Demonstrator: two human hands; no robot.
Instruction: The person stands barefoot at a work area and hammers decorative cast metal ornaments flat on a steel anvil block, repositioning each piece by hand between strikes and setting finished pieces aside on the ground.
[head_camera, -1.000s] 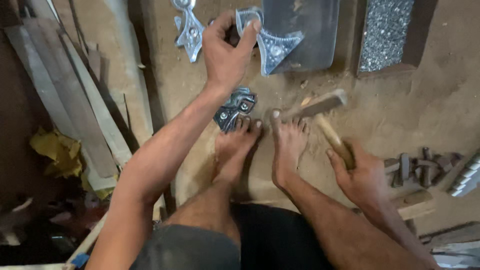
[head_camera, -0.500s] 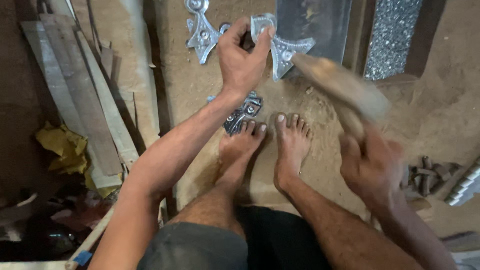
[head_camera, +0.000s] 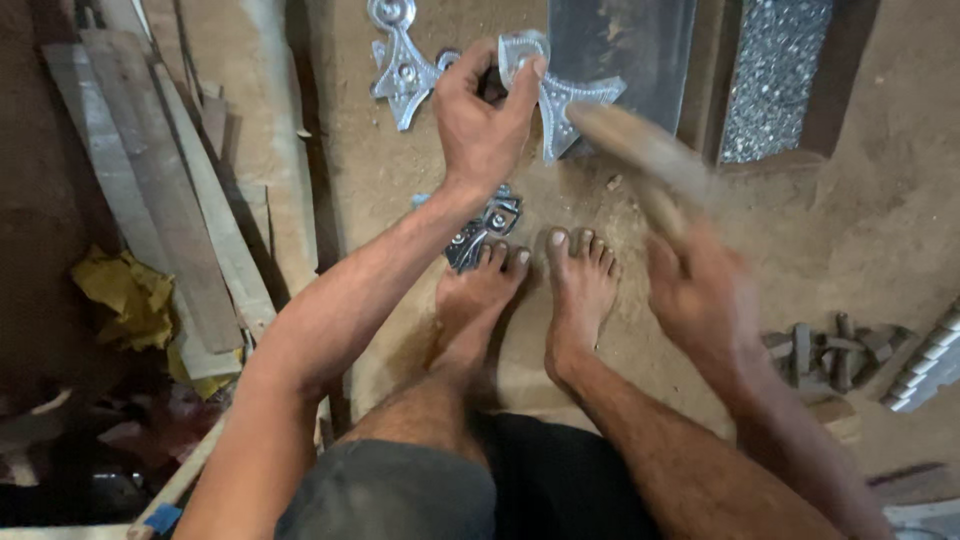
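My left hand (head_camera: 480, 125) reaches forward and pinches the top of a shiny embossed metal ornament (head_camera: 565, 100) that lies on the sandy ground. My right hand (head_camera: 700, 290) grips the wooden handle of a mallet (head_camera: 640, 150), whose head is motion-blurred just right of the ornament. Another ornate metal piece (head_camera: 400, 65) lies to the left of my left hand. A darker embossed piece (head_camera: 480, 225) rests just in front of my bare toes (head_camera: 540, 250).
Long wooden planks (head_camera: 150, 180) lean at the left beside a yellow crumpled rag (head_camera: 125, 295). A dark metal sheet (head_camera: 620, 40) and a speckled silver panel (head_camera: 775, 70) lie ahead. Several small metal tools (head_camera: 830, 355) sit at the right.
The mallet has swung up from near my toes toward the ornament. My left hand has stayed on the ornament's top.
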